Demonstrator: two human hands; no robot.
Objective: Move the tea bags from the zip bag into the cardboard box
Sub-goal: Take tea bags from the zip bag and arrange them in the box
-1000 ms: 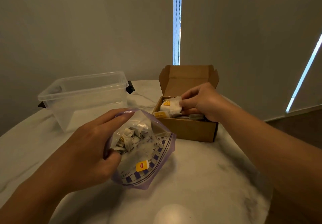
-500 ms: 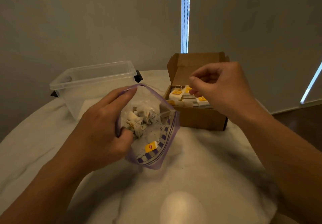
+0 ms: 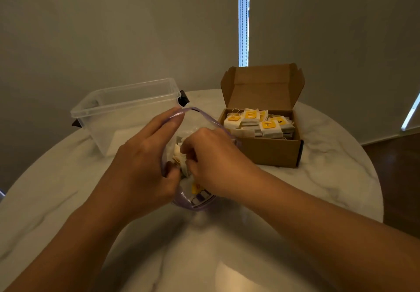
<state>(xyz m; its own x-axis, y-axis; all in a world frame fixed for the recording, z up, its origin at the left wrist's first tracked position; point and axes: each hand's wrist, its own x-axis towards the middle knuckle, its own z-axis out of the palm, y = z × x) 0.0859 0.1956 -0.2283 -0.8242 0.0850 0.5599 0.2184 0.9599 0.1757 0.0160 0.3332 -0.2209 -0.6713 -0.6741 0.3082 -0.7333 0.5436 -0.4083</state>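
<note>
A clear zip bag (image 3: 195,201) with a purple rim stands in the middle of the table. My left hand (image 3: 145,164) grips its left edge and holds the mouth wide. My right hand (image 3: 211,155) reaches into the bag, fingers curled round white tea bags (image 3: 179,157) inside. A yellow tag (image 3: 195,187) shows through the plastic below. To the right, the cardboard box (image 3: 272,153) stands with its lid up, holding several tea bags with yellow tags (image 3: 259,121).
An empty clear plastic tub (image 3: 122,114) with black clips stands at the back left. The round white marble table (image 3: 329,178) drops off at the right to a dark floor. Grey walls rise close behind.
My right hand left a tea bag in the box, lifted away, then came back left and down into the zip bag. My left hand kept its hold on the bag.
</note>
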